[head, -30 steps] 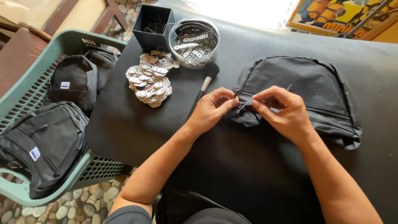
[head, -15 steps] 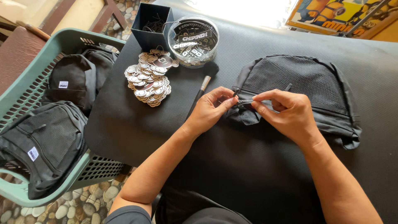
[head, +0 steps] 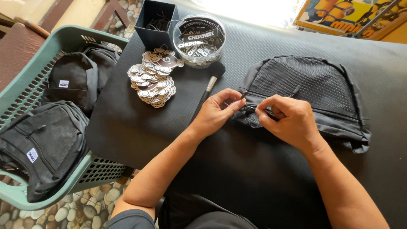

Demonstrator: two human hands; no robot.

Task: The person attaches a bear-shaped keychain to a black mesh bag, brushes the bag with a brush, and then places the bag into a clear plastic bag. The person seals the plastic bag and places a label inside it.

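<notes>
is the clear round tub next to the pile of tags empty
No, the clear round tub holds black printed labels and stands beside the pile of tags on the black table.

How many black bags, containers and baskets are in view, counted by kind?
Black fabric bags: 3, one on the black table, two in the basket
Containers: 2, a black square box and a clear round tub
Green plastic baskets: 1
Total: 6

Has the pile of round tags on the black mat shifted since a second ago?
No. The pile of round tags lies in the same spot beside the clear round tub, below the black box.
</notes>
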